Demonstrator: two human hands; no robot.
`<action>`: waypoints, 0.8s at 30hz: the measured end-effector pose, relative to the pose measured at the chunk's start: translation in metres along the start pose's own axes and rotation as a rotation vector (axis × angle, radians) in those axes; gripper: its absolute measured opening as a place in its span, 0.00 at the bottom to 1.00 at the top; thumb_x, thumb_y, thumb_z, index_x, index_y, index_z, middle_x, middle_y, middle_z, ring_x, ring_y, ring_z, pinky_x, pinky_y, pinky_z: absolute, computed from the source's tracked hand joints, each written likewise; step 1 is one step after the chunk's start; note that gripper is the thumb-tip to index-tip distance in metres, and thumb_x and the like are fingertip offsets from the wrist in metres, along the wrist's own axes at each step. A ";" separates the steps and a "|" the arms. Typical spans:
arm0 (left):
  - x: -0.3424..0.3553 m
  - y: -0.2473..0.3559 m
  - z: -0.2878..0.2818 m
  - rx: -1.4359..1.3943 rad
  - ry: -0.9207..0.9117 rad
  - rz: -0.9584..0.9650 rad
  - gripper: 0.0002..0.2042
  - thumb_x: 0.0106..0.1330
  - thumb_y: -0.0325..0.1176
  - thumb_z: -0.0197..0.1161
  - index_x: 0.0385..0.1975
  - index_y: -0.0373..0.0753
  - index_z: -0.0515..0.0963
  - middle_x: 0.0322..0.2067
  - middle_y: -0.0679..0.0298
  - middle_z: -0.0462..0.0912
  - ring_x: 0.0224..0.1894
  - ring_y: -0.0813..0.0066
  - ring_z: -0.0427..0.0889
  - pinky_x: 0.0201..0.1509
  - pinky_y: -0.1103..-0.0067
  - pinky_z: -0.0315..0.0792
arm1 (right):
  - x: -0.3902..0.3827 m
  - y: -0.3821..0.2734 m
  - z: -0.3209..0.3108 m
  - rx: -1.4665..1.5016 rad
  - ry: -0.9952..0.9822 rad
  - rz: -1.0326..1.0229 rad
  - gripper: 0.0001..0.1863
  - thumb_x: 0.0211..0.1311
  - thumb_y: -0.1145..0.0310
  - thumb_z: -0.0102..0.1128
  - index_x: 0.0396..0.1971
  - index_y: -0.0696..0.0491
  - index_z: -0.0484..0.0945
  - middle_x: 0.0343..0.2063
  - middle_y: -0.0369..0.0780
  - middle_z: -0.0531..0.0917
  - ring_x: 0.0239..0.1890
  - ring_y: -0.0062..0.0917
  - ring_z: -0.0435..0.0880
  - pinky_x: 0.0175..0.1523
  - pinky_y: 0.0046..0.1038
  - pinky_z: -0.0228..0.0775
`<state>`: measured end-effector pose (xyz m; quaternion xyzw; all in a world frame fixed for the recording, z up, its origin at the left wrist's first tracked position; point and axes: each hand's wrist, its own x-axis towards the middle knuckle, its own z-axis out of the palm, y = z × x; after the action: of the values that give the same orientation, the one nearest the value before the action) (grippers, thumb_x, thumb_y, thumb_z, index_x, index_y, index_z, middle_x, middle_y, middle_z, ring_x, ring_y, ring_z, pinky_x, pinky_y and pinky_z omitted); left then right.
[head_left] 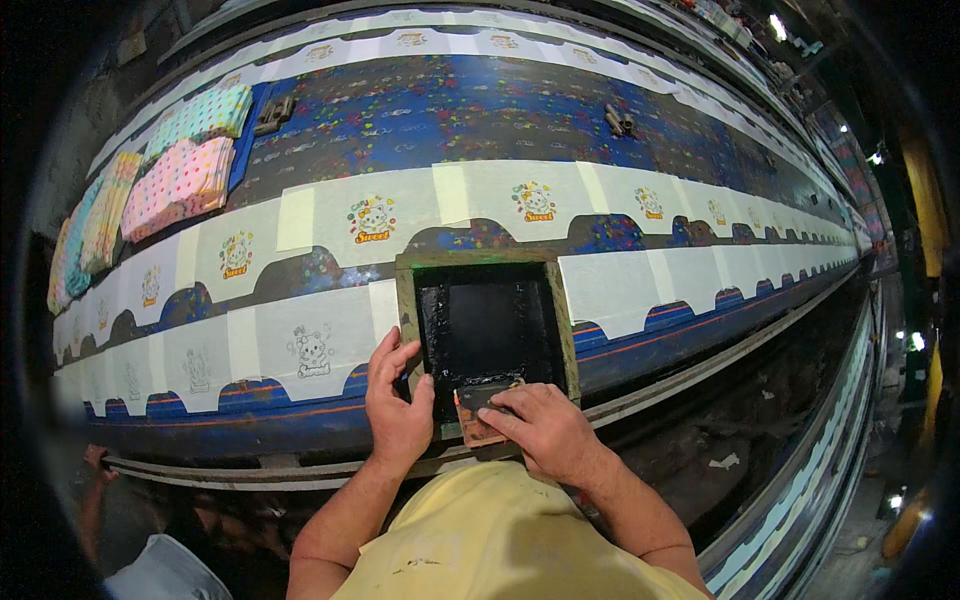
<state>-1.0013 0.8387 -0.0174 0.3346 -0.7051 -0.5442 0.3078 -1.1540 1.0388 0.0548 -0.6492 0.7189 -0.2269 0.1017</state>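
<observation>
A wooden screen printing frame (567, 330) lies over the near row of white fabric panels, its dark mesh (488, 325) smeared with black ink. My left hand (398, 405) grips the frame's left rail, fingers on the outer side and thumb on the inner. At the frame's near end, my right hand (545, 425) holds a squeegee (480, 415), its blade edge down by the wet ink. Left of the frame, a white panel (275, 340) bears a black outline of a cartoon cat. Beyond it, another row of panels (400, 205) carries coloured cat prints.
Folded polka-dot cloths in pink (178, 185) and mint (200, 125) are stacked at the far left. Metal clamps (620, 122) sit on the paint-spotted blue table (450, 110). A rail (300, 480) runs along the near edge. Another person's arm (95, 490) shows at lower left.
</observation>
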 end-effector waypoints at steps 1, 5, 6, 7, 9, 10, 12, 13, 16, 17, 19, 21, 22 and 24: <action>-0.001 0.000 0.002 0.017 0.003 0.009 0.25 0.64 0.17 0.70 0.63 0.39 0.86 0.78 0.45 0.74 0.80 0.49 0.75 0.81 0.62 0.71 | -0.003 0.001 0.001 0.011 -0.003 0.006 0.30 0.52 0.77 0.78 0.60 0.52 0.89 0.59 0.43 0.87 0.65 0.45 0.86 0.67 0.47 0.79; -0.004 0.001 0.008 0.131 0.007 0.048 0.25 0.59 0.15 0.67 0.58 0.39 0.88 0.78 0.44 0.75 0.81 0.47 0.74 0.83 0.61 0.68 | -0.025 0.009 -0.001 0.126 0.144 0.040 0.27 0.59 0.68 0.83 0.60 0.52 0.89 0.62 0.45 0.86 0.70 0.47 0.82 0.72 0.49 0.75; -0.003 0.002 0.009 0.103 0.020 0.053 0.25 0.58 0.15 0.67 0.57 0.39 0.88 0.78 0.44 0.75 0.81 0.47 0.74 0.83 0.61 0.68 | -0.033 0.014 -0.002 0.116 0.215 0.079 0.27 0.60 0.64 0.83 0.60 0.52 0.89 0.62 0.45 0.86 0.72 0.48 0.80 0.74 0.49 0.74; -0.003 0.002 0.013 0.087 0.030 0.034 0.25 0.57 0.15 0.66 0.55 0.39 0.89 0.77 0.43 0.75 0.81 0.47 0.74 0.84 0.61 0.67 | -0.043 0.019 -0.002 0.100 0.262 0.138 0.27 0.62 0.61 0.84 0.60 0.52 0.89 0.62 0.46 0.85 0.74 0.48 0.78 0.76 0.49 0.72; -0.007 0.005 0.022 0.149 0.089 0.062 0.22 0.56 0.14 0.64 0.51 0.38 0.89 0.77 0.43 0.75 0.81 0.46 0.73 0.85 0.60 0.65 | -0.059 0.033 0.000 0.146 0.468 0.264 0.26 0.62 0.66 0.83 0.61 0.52 0.88 0.65 0.48 0.85 0.73 0.51 0.80 0.77 0.51 0.72; -0.011 0.008 0.032 0.084 0.087 0.131 0.21 0.56 0.14 0.64 0.50 0.38 0.88 0.78 0.42 0.74 0.82 0.45 0.73 0.85 0.60 0.64 | -0.068 0.041 0.000 0.206 0.522 0.338 0.27 0.62 0.68 0.83 0.61 0.53 0.88 0.65 0.48 0.85 0.73 0.52 0.80 0.77 0.51 0.72; -0.016 0.014 0.055 0.058 0.094 0.210 0.21 0.57 0.14 0.63 0.49 0.38 0.88 0.78 0.40 0.73 0.82 0.44 0.72 0.86 0.59 0.63 | -0.087 0.059 -0.003 0.354 0.596 0.424 0.27 0.60 0.73 0.82 0.61 0.54 0.88 0.66 0.49 0.86 0.72 0.53 0.81 0.78 0.52 0.72; -0.019 0.017 0.072 0.079 0.095 0.252 0.21 0.57 0.14 0.62 0.49 0.38 0.88 0.78 0.39 0.73 0.82 0.43 0.71 0.86 0.58 0.63 | -0.098 0.071 -0.007 0.347 0.612 0.414 0.26 0.60 0.74 0.82 0.60 0.54 0.89 0.66 0.48 0.87 0.73 0.53 0.81 0.78 0.52 0.72; -0.022 0.026 0.130 0.071 0.095 0.311 0.20 0.57 0.14 0.62 0.49 0.37 0.88 0.77 0.38 0.73 0.82 0.43 0.71 0.86 0.58 0.61 | -0.135 0.112 -0.028 0.342 0.655 0.392 0.24 0.61 0.73 0.81 0.58 0.54 0.90 0.65 0.48 0.88 0.73 0.52 0.81 0.80 0.51 0.70; -0.022 0.028 0.151 0.055 0.106 0.313 0.20 0.57 0.14 0.62 0.49 0.37 0.88 0.77 0.38 0.73 0.82 0.43 0.71 0.87 0.59 0.61 | -0.146 0.127 -0.036 0.335 0.659 0.391 0.24 0.61 0.72 0.81 0.58 0.54 0.90 0.65 0.47 0.88 0.73 0.52 0.81 0.80 0.51 0.69; -0.023 0.033 0.188 0.032 0.088 0.282 0.20 0.56 0.14 0.63 0.48 0.38 0.88 0.77 0.39 0.74 0.80 0.44 0.73 0.85 0.60 0.62 | -0.164 0.153 -0.051 0.336 0.662 0.373 0.24 0.61 0.71 0.81 0.58 0.55 0.90 0.64 0.47 0.89 0.73 0.52 0.81 0.80 0.51 0.68; -0.023 0.036 0.220 0.018 0.077 0.256 0.20 0.56 0.15 0.64 0.47 0.38 0.89 0.76 0.41 0.76 0.80 0.44 0.74 0.85 0.60 0.63 | -0.180 0.178 -0.064 0.346 0.658 0.354 0.24 0.62 0.69 0.80 0.58 0.55 0.89 0.64 0.47 0.89 0.73 0.52 0.81 0.80 0.52 0.68; -0.025 0.037 0.231 0.028 0.079 0.226 0.19 0.56 0.15 0.65 0.47 0.38 0.89 0.76 0.41 0.76 0.80 0.44 0.74 0.85 0.60 0.63 | -0.187 0.188 -0.070 0.337 0.636 0.358 0.24 0.62 0.69 0.80 0.59 0.55 0.89 0.64 0.47 0.89 0.73 0.52 0.81 0.80 0.52 0.68; -0.028 0.039 0.250 0.044 0.100 0.178 0.18 0.57 0.16 0.65 0.46 0.39 0.90 0.77 0.41 0.76 0.80 0.45 0.74 0.84 0.60 0.64 | -0.198 0.202 -0.081 0.323 0.582 0.359 0.24 0.62 0.69 0.80 0.59 0.55 0.89 0.65 0.47 0.87 0.74 0.53 0.79 0.79 0.54 0.69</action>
<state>-1.1896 1.0092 -0.0356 0.3042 -0.7274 -0.4818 0.3825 -1.3420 1.2598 0.0039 -0.3969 0.7751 -0.4907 0.0324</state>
